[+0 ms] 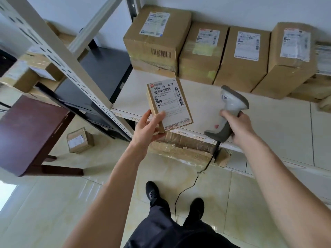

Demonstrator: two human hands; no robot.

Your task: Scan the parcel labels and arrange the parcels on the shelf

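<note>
My left hand [146,127] grips a small flat cardboard parcel [170,102] by its lower left corner, label side facing me, in front of the shelf's edge. The white label shows barcodes and "900 A09 072". My right hand [240,127] holds the grey handheld barcode scanner [229,108] by its handle, head tilted up and left toward the parcel. The scanner's black cable [195,178] hangs down to the floor. The white shelf board [232,111] carries a row of several larger brown parcels [202,51] with labels along the back wall.
A slotted grey shelf upright [75,68] slants across the left. A dark red wooden table [30,133] stands at left, and a small parcel [79,140] lies on the tiled floor beside it. Taped cardboard [184,149] sits on the lower level. More boxes [30,72] lie far left.
</note>
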